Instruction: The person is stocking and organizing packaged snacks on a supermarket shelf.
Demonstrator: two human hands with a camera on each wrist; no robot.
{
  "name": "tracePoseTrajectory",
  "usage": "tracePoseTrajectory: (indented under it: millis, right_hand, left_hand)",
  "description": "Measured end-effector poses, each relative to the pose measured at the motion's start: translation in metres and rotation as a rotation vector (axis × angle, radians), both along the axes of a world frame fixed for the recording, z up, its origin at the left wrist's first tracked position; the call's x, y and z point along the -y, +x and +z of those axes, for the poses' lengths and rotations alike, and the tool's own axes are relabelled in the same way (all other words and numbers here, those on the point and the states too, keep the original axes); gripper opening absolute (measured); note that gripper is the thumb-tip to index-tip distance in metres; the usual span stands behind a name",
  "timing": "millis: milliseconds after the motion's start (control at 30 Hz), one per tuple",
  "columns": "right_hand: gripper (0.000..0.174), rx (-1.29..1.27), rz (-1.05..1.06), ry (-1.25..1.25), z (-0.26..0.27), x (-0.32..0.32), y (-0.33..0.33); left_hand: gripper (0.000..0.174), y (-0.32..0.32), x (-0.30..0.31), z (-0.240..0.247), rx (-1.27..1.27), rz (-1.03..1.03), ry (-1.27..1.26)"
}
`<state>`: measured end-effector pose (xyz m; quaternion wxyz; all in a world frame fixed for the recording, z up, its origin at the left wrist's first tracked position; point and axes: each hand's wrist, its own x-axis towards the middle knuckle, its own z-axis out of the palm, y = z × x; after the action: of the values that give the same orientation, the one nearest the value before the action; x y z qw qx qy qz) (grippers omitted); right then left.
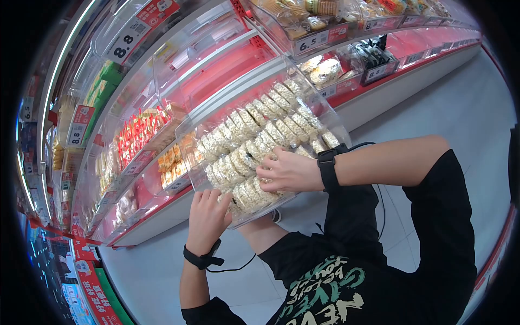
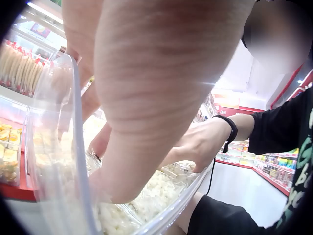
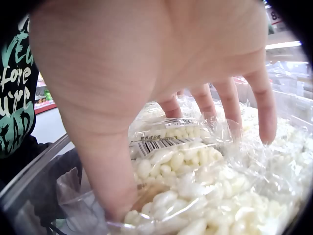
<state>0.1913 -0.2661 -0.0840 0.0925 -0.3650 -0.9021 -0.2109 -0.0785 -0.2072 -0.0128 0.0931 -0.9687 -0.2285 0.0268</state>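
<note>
Packets of white puffed rounds (image 1: 244, 124) stand in rows in a clear bin (image 1: 331, 111), which is tilted over the person's lap. At the bin's near left corner is the left hand (image 1: 208, 215). In the left wrist view the left hand (image 2: 142, 98) grips the bin wall (image 2: 78, 117), its fingertips partly hidden. The right hand (image 1: 292, 171) rests on packets in the nearer rows. In the right wrist view the right hand (image 3: 161, 73) has its fingers spread and pointing down, the thumb among wrapped packets (image 3: 171, 161) on the other side.
Shelves with other snack bins, such as red-wrapped sticks (image 1: 138, 135) and orange packets (image 1: 172, 162), stand left of and beyond the bin. A shelf base (image 1: 374, 108) runs to the upper right. Black cables hang from both wrists over the tiled floor (image 1: 146, 281).
</note>
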Motion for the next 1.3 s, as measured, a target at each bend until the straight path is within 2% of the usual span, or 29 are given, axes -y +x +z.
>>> tracePoseTrajectory:
  millis: [33, 67, 233, 300, 500, 700, 767, 800, 867, 900, 967, 1000, 1033, 1100, 1233, 1300]
  right_hand:
    - [0.019, -0.036, 0.023, -0.016, 0.000, -0.002, 0.003]
    - [0.010, -0.085, 0.066, 0.018, 0.001, -0.005, 0.007]
    - [0.006, -0.053, 0.147, -0.080, 0.015, -0.008, 0.014]
    - [0.014, -0.060, 0.178, -0.127, 0.023, -0.010, 0.020]
    - [0.062, -0.241, 0.149, -0.401, 0.071, -0.005, 0.035]
    - [0.077, -0.785, 0.119, -0.507, 0.107, 0.016, 0.077]
    - [0.081, -0.883, 0.018, -0.398, 0.112, 0.029, 0.108]
    - [0.082, -1.041, -0.059, -0.400, 0.113, 0.038, 0.125]
    - [0.084, -1.160, -0.111, -0.235, 0.088, 0.039, 0.175]
    - [0.083, -1.552, -0.097, -0.396, 0.065, 0.039, 0.194]
    - [0.081, -1.736, -0.264, -0.297, 0.026, 0.034, 0.228]
    - [0.082, -1.598, -0.523, -0.106, 0.000, 0.029, 0.243]
    - [0.087, -1.346, -0.792, 0.066, -0.007, 0.028, 0.242]
    - [0.088, -1.139, -0.891, 0.231, -0.033, 0.013, 0.247]
    - [0.088, -1.152, -0.936, 0.353, -0.048, -0.030, 0.232]
    - [0.089, -1.046, -1.025, 0.362, -0.050, -0.049, 0.214]
  left_hand:
    - [0.048, 0.000, 0.000, 0.000, -0.023, 0.019, -0.011]
    - [0.049, 0.001, 0.002, 0.000, -0.015, 0.022, -0.008]
    - [0.051, 0.003, 0.015, 0.006, 0.044, 0.047, -0.060]
    - [0.052, 0.003, 0.016, 0.005, 0.060, 0.039, -0.075]
    - [0.054, 0.006, 0.018, 0.006, 0.037, 0.047, -0.076]
    - [0.054, 0.002, 0.015, 0.004, 0.069, 0.032, -0.101]
    - [0.053, 0.002, 0.016, 0.004, 0.083, 0.033, -0.103]
    - [0.052, 0.002, 0.016, 0.003, 0.091, 0.035, -0.107]
    - [0.050, 0.002, 0.015, 0.002, 0.109, 0.040, -0.109]
    - [0.049, 0.002, 0.015, 0.003, 0.111, 0.044, -0.108]
    - [0.046, 0.002, 0.016, 0.003, 0.110, 0.046, -0.100]
    - [0.046, 0.002, 0.016, 0.002, 0.103, 0.050, -0.097]
    - [0.045, 0.002, 0.016, 0.001, 0.097, 0.053, -0.092]
    - [0.044, 0.002, 0.015, 0.000, 0.092, 0.055, -0.080]
    - [0.042, 0.000, 0.016, -0.002, 0.101, 0.047, -0.064]
    - [0.042, -0.002, 0.014, -0.004, 0.109, 0.038, -0.052]
